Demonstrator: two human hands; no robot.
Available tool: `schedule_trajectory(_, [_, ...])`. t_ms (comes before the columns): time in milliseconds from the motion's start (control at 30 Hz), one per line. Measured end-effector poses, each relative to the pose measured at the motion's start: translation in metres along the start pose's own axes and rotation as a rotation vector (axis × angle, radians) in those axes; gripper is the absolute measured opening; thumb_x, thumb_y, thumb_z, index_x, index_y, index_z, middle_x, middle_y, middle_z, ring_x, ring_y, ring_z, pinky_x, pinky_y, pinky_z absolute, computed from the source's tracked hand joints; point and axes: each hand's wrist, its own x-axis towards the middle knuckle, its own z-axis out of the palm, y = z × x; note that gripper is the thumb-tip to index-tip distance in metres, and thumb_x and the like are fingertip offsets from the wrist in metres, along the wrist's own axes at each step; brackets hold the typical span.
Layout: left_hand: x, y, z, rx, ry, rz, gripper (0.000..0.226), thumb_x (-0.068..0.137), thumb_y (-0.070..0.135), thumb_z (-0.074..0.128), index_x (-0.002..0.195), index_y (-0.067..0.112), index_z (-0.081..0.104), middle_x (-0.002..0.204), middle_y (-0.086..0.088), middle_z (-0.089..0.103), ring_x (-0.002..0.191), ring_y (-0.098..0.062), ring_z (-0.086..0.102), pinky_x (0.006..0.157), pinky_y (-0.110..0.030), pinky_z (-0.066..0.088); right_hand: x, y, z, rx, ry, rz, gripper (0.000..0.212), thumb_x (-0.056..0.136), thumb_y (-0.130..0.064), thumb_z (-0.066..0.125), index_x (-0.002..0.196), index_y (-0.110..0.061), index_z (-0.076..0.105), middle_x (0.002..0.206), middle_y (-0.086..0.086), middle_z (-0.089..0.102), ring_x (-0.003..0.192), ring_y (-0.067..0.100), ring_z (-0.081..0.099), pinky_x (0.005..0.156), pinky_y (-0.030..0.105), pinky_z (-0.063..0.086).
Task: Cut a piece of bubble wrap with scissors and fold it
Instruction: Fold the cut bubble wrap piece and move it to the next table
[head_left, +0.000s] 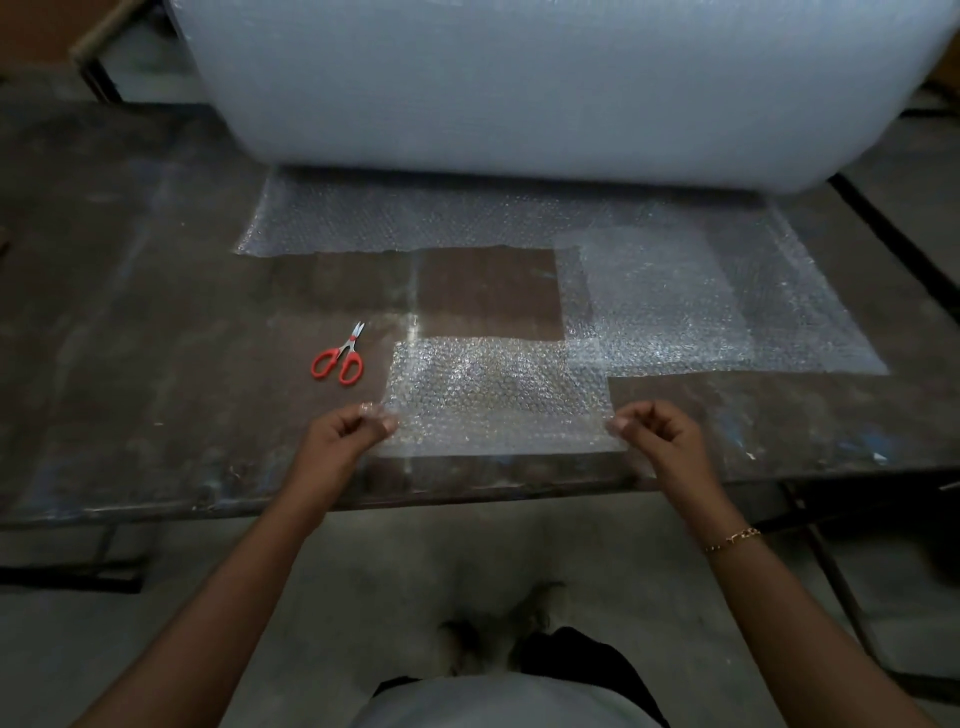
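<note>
A cut rectangle of clear bubble wrap (496, 395) lies on the dark table near its front edge. My left hand (348, 434) pinches the piece at its near left corner, and my right hand (657, 434) pinches its near right corner. Both hands have fingers closed on the sheet's edge. Red-handled scissors (340, 357) lie closed on the table to the left of the piece, apart from both hands. The big bubble wrap roll (493, 83) stands at the back, with its loose sheet (675, 291) spread toward me.
The worn dark table (130, 312) runs the width of the view, its front edge just below my hands. A smaller folded bubble wrap piece (660, 280) lies on the loose sheet at the right. Metal frame bars show at the far left and right.
</note>
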Motion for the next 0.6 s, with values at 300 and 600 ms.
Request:
schedule_trajectory(300, [0.058,0.013,0.039,-0.004,0.225,-0.011,0.035,0.098,0.009,0.062,0.067,0.022,0.052,0.05,0.01,0.054,0.045,-0.004,0.045,0.049,-0.022,0.038,0.058,-0.009,0.014,0.086,0.134,0.034,0.008,0.1,-0.008,0.059,0.096,-0.015,0.062,0.078,-0.001,0.066,0.059,0.004,0.056,0.05,0.017,0.047])
schedule_trajectory(600, [0.102,-0.001,0.052,0.233,0.319,-0.026,0.043,0.098,0.032,0.065,0.071,0.002,0.051,0.06,-0.008,0.052,0.056,-0.016,0.045,0.056,-0.031,0.036,0.13,0.008,0.01,-0.158,0.155,0.018,0.012,0.098,-0.012,0.061,0.103,-0.022,0.066,0.092,0.008,0.069,0.068,0.015,0.061,0.056,0.023,0.052])
